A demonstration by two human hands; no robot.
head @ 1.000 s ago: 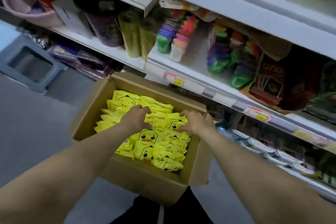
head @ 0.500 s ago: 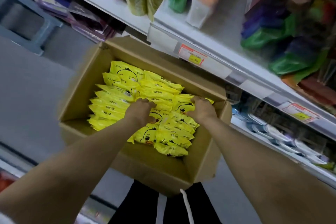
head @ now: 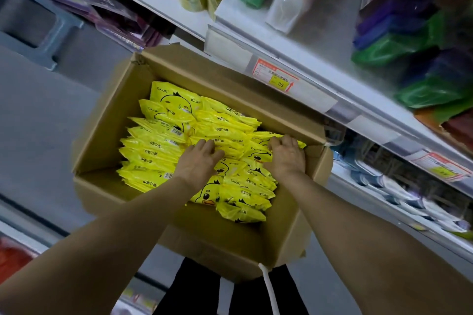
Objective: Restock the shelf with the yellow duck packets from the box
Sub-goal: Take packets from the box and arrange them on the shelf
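Head view puts the yellow duck packets (head: 163, 140) straight beneath us, packed on edge inside the open cardboard box (head: 107, 120), which sits on the floor against the foot of the shelf (head: 230, 41). They form two overlapping rows running from the near wall to the far wall, each packet's long edge lying across its row. They are too tightly shingled for an exact count, but there are well over a dozen.

Both hands are down in the right-hand row. Our left hand (head: 198, 165) sits at the seam between the two rows, and our right hand (head: 288, 157) is against the box's right wall. Each hand has its fingers curled over the packet tops, with the tips dug in among them. We judge that together they are bracketing a bundle, ready to lift it. The thumbs are hidden.

We count one box and two hands. The shelf rises above and to the right, so the right hand is nearer to it. One orange price tag (head: 277, 79) is readable on the shelf's rail, and a second (head: 441, 167) sits on the rail below. Coloured goods stand blurred on the shelf. A grey stool (head: 38, 30) stands well apart to the left.
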